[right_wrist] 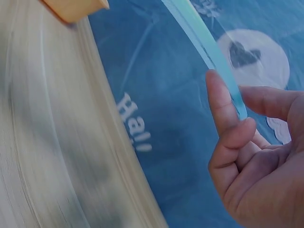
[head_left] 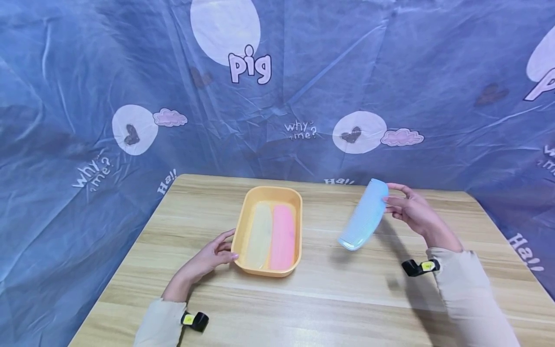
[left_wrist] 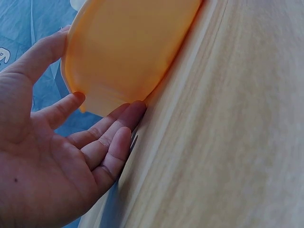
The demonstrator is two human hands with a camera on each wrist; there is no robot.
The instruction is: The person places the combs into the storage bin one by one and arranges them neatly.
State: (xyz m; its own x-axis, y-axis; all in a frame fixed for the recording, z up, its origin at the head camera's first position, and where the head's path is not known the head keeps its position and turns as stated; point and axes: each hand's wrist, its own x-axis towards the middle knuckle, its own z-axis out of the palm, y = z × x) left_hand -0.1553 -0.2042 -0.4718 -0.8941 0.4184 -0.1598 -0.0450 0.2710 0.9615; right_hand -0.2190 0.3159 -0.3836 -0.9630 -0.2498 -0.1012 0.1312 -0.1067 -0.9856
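A translucent blue comb (head_left: 363, 215) is held up over the right part of the table, tilted, its teeth toward the left. My right hand (head_left: 409, 207) pinches it by the spine; in the right wrist view the comb (right_wrist: 209, 47) appears edge-on between thumb and fingers. On the left stands a yellow-orange tray (head_left: 299, 231). Inside it a cream-coloured, comb-shaped piece (head_left: 259, 236) and a similar pink piece (head_left: 283, 236) lie side by side. With fairly straight fingers, my left hand (head_left: 212, 253) touches the tray's outer left side near its front corner.
A light wooden table (head_left: 329, 299) carries the tray. Behind it and at both sides hangs a blue printed cloth (head_left: 286, 96), meeting the table's back edge. Each sleeve bears a black strap-on camera (head_left: 415, 267).
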